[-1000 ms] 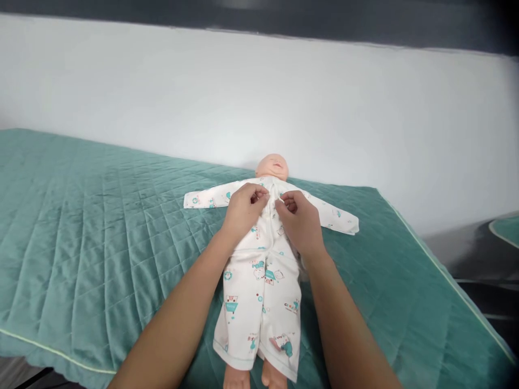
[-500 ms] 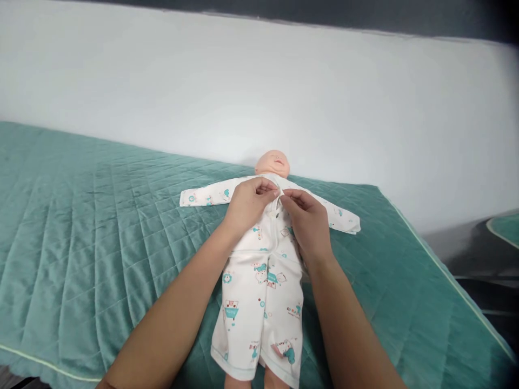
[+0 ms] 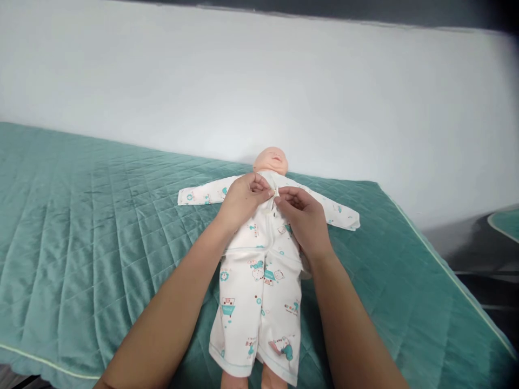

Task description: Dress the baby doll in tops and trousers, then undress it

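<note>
White cloth dresses a peach-coloured, bald plastic baby doll (image 3: 270, 160), which lies on its back at the centre of the view, head away from the viewer. It wears a white long-sleeved shirt (image 3: 252, 237) and matching wide-legged white trousers (image 3: 240, 329), both printed with small teal, red and black cartoon figures. The sleeves reach out flat to either side; the front opening runs down the middle of the chest. Peach legs (image 3: 234, 380) come out below the trouser hems and are cut off by the bottom edge.

Two bare hands meet over the upper chest, fingertips nearly touching. The left hand (image 3: 243, 198) pinches the shirt's front edge between thumb and finger; the right hand (image 3: 307, 215) pinches it just beside. The small spot between them is too blurred to make out.

Underneath is a teal-green quilted cover (image 3: 133, 227), velvety, stitched in a grid and edged with pale piping. Behind the doll's head rises a plain white wall (image 3: 259, 81), topped by a dark band (image 3: 365, 12). At far right, part of another green padded surface (image 3: 506, 222) shows above a dark, shadowed area.
</note>
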Tool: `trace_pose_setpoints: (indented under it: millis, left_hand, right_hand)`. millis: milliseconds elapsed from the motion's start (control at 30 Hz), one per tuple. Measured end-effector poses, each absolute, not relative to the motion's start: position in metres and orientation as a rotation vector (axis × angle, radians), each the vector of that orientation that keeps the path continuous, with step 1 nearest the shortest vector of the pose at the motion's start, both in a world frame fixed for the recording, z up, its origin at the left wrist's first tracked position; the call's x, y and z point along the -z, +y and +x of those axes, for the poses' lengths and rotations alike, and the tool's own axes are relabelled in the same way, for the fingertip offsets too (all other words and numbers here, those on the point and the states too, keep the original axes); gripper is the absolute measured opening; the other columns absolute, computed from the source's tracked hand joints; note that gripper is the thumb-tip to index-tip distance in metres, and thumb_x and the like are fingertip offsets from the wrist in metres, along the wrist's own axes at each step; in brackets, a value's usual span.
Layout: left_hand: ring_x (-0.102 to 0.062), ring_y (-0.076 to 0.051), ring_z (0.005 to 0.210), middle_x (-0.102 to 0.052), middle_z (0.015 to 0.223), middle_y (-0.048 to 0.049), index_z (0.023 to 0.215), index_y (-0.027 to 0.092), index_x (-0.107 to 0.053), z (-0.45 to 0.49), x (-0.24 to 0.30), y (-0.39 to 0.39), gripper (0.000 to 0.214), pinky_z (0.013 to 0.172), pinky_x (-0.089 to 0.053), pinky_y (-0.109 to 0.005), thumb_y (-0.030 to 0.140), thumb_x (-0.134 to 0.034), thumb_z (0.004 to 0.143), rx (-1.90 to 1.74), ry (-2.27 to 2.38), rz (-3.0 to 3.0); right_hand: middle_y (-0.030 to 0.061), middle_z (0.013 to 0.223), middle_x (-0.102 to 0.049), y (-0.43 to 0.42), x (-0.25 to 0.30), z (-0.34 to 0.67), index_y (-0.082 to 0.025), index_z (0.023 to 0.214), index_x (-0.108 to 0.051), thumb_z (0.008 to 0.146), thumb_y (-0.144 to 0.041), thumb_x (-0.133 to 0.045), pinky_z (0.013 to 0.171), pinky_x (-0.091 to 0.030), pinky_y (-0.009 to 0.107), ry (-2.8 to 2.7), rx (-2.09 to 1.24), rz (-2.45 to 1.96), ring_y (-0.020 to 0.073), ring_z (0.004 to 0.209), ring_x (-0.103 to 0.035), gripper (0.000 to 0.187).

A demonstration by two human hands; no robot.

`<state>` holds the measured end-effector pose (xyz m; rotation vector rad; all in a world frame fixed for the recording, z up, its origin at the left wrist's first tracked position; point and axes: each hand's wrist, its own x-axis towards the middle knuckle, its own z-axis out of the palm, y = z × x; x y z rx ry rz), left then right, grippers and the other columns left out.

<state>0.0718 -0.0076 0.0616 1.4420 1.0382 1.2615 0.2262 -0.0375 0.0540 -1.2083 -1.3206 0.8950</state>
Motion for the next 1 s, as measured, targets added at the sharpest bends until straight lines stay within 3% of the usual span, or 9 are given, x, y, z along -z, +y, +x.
trace_pose_setpoints:
  millis: [367,633,1000]
  left_hand:
    - [-0.064,-0.013,0.075,-0.07,0.086,-0.0014,0.096,0.019,-0.065,0.0685,-0.0659,-0.0119,0.018,0.069,-0.047,-0.026,0.03,-0.07,0.082,-1.157,1.044,1.489]
    - [-0.06,-0.012,0.069,-0.067,0.08,0.0003,0.09,0.02,-0.065,0.0755,-0.0651,-0.0119,0.015,0.063,-0.045,-0.025,0.017,-0.066,0.075,-1.177,1.162,1.506]
    - [-0.061,-0.011,0.066,-0.066,0.08,-0.0003,0.089,0.019,-0.064,0.0721,-0.0672,-0.0125,0.012,0.063,-0.047,-0.026,0.016,-0.068,0.078,-1.167,1.075,1.4]
  right_hand:
    - [-0.0022,0.08,-0.065,-0.0386,-0.0543,0.2226,-0.024,0.101,-0.06,0.08,-0.026,-0.07,0.069,-0.046,0.031,-1.536,-0.695,-1.27,0.0133,0.069,-0.054,0.023]
    - [-0.0025,0.078,-0.066,-0.0393,-0.0519,0.2214,-0.025,0.104,-0.058,0.081,-0.024,-0.066,0.068,-0.046,0.031,-1.625,-0.576,-1.306,0.0146,0.069,-0.057,0.024]
    - [-0.0027,0.079,-0.069,-0.0402,-0.0534,0.2203,-0.026,0.112,-0.058,0.082,-0.026,-0.067,0.072,-0.048,0.034,-1.683,-0.575,-1.316,0.0159,0.071,-0.061,0.031]
